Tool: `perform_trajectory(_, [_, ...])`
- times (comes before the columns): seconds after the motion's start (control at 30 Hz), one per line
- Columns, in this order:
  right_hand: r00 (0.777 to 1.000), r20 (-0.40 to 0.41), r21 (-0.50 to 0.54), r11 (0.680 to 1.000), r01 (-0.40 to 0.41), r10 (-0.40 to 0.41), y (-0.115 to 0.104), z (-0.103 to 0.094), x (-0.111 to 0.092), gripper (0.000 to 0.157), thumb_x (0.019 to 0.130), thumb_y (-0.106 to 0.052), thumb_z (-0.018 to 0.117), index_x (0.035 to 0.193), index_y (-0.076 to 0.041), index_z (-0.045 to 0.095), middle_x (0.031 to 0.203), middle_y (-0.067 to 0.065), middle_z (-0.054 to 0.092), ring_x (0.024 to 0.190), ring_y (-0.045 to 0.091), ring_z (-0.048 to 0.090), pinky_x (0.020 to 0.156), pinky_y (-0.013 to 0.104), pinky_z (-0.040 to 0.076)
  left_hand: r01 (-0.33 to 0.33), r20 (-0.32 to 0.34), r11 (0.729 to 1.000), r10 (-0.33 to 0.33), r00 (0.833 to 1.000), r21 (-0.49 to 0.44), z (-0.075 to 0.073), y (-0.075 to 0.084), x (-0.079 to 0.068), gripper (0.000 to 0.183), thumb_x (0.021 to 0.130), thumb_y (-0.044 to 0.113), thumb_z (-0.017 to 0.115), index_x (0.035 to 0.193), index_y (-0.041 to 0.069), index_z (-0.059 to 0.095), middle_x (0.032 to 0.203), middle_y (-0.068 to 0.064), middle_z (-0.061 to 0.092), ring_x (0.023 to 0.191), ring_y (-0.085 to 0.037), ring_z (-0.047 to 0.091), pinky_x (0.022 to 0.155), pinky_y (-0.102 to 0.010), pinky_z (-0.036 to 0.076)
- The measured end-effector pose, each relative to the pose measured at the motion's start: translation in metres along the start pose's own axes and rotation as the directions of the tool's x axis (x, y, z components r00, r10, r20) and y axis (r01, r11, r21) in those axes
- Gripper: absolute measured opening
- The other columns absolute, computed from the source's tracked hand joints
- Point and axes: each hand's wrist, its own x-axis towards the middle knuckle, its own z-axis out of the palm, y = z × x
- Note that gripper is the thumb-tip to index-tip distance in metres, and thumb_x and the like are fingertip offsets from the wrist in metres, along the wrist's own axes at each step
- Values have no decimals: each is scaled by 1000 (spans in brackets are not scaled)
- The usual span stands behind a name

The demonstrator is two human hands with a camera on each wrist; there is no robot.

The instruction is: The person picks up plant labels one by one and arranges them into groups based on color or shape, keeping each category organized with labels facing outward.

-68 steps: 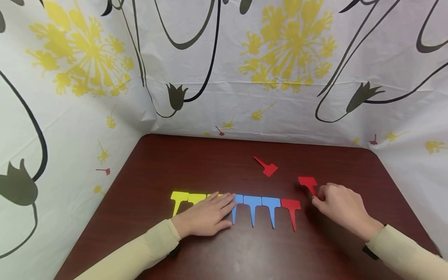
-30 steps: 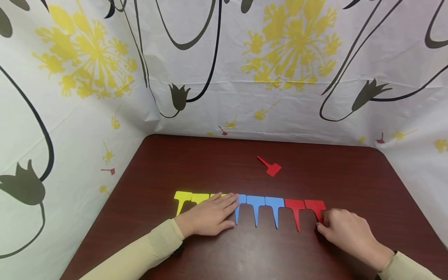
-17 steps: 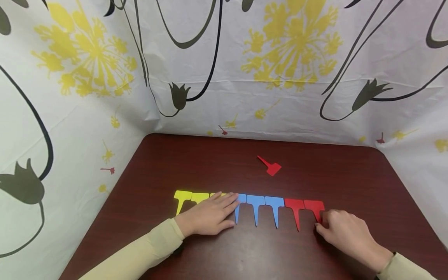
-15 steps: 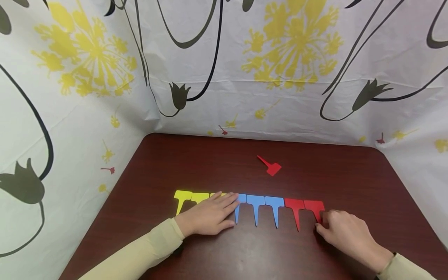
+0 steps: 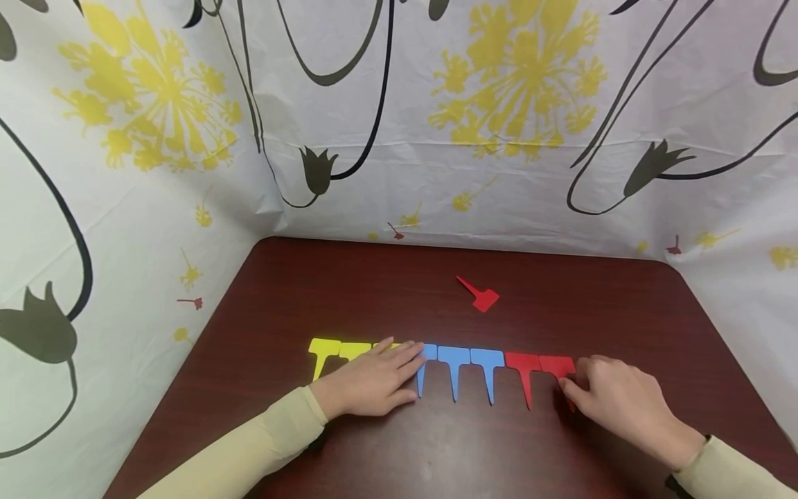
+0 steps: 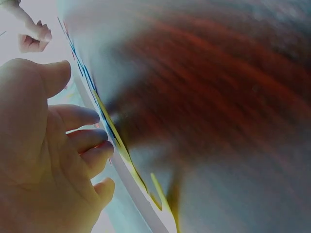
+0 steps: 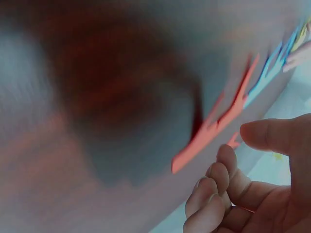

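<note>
Flat T-shaped plant labels lie side by side in a row: yellow (image 5: pixel 325 346) at the left, blue (image 5: pixel 454 355) in the middle, red (image 5: pixel 522 362) at the right. My left hand (image 5: pixel 368 380) rests over the row, fingers extended, covering parts of the yellow and blue labels. At the row's right end is another red label (image 5: pixel 555 364), its stem partly hidden by my right hand (image 5: pixel 623 398). In the right wrist view that end label (image 7: pixel 194 148) lies on the table, and the thumb (image 7: pixel 265 135) and bent fingers (image 7: pixel 226 158) are apart with nothing between them.
A loose red label (image 5: pixel 485 300) lies slanted behind the row, stem pointing to the back left. The dark wooden table (image 5: pixel 399 450) is bordered at the back and sides by a white patterned cloth (image 5: pixel 386 118).
My right hand brought the end red label forward to the row's right end and nudged it slightly left. Its fingers have since parted from the label. The left hand stays in place.
</note>
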Motion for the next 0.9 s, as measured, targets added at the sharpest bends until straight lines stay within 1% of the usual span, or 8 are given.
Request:
perform_trajectory(0.03, [1000, -6, 4, 1000, 3, -3, 1, -3, 4, 42, 86, -34, 75, 61, -20, 44, 58, -3, 36, 49, 12, 32, 42, 30, 21, 2, -2, 1000, -2, 1000, -4, 0, 0, 0, 68, 106, 55, 35, 160, 13, 31, 166, -5, 23, 151, -20, 22, 121, -48, 16])
perform_trajectory(0.17, [999, -18, 35, 999, 30, -29, 6, -13, 24, 21, 87, -29, 73, 77, -13, 63, 60, -4, 44, 48, 12, 37, 40, 31, 27, 3, -6, 1000, -3, 1000, -20, -2, -1, 0, 68, 106, 55, 35, 159, 13, 31, 166, -5, 23, 152, -20, 21, 121, -49, 15])
perform_trajectory(0.23, [998, -28, 47, 997, 54, -53, 6, -17, 37, 19, 88, -28, 73, 90, -10, 69, 64, -5, 50, 48, 12, 41, 39, 31, 31, 2, -9, 1000, -2, 1000, -23, -4, -1, -1, 69, 106, 56, 35, 159, 13, 31, 166, -5, 23, 152, -20, 21, 121, -49, 15])
perform_trajectory(0.27, [997, -31, 53, 996, 67, -65, 6, -18, 43, 22, 88, -28, 73, 96, -8, 70, 65, -5, 52, 47, 11, 42, 39, 31, 33, 1, -11, 1000, -1, 1000, -20, -4, -1, -1, 69, 106, 56, 35, 159, 13, 31, 166, -6, 23, 152, -20, 21, 121, -49, 16])
perform_trajectory(0.3, [996, -37, 58, 995, 81, -79, 5, -20, 51, 23, 88, -28, 73, 99, -8, 71, 66, -5, 54, 47, 11, 43, 39, 31, 35, 1, -14, 1000, -1, 1000, -19, -5, -1, -1, 69, 105, 56, 35, 159, 13, 32, 166, -6, 23, 152, -20, 21, 121, -49, 16])
perform_trajectory(0.5, [987, -66, 81, 985, 151, -146, -5, -18, 93, 20, 89, -25, 73, 102, -9, 73, 73, -2, 61, 51, 12, 48, 41, 30, 40, -3, -36, 1000, 3, 999, -10, -6, -2, -3, 69, 105, 56, 35, 159, 13, 32, 165, -6, 24, 151, -21, 22, 121, -50, 18])
perform_trajectory(0.67, [979, -70, 90, 977, 195, -189, -17, -6, 127, 20, 90, -25, 72, 104, -10, 74, 79, 0, 65, 59, 13, 53, 46, 29, 44, 19, -31, 999, -21, 999, -46, -7, -5, -9, 68, 105, 56, 36, 160, 17, 29, 167, -7, 20, 152, -25, 18, 121, -52, 15])
perform_trajectory(0.9, [970, -108, 104, 968, 228, -217, -39, 8, 169, 19, 90, -25, 70, 102, -11, 74, 80, 0, 64, 60, 15, 54, 47, 32, 44, 45, -57, 995, -50, 997, -88, -7, -8, -20, 66, 105, 53, 39, 160, 18, 31, 167, -8, 20, 152, -27, 19, 120, -54, 17])
